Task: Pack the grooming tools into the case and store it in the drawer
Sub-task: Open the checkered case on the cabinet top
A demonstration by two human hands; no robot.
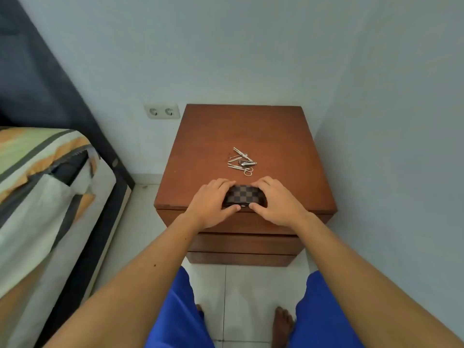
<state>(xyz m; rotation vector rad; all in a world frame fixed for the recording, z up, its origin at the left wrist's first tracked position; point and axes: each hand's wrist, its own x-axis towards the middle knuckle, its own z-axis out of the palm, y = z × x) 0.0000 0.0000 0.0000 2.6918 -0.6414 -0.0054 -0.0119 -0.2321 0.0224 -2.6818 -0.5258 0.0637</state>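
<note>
Both hands grip the shut case at the nightstand's front edge.
Left hand (pixel 213 203) and right hand (pixel 275 200) clasp the checkered case (pixel 244 195) from either side; tools (pixel 242 160) lie loose at 12 o'clock from it on the nightstand (pixel 276 136), drawers closed below.

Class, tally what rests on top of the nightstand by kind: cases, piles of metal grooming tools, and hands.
Checkered case: 1
Pile of metal grooming tools: 1 (separate pieces too tangled to count)
Hands: 2, left hand and right hand
Total: 4
</note>
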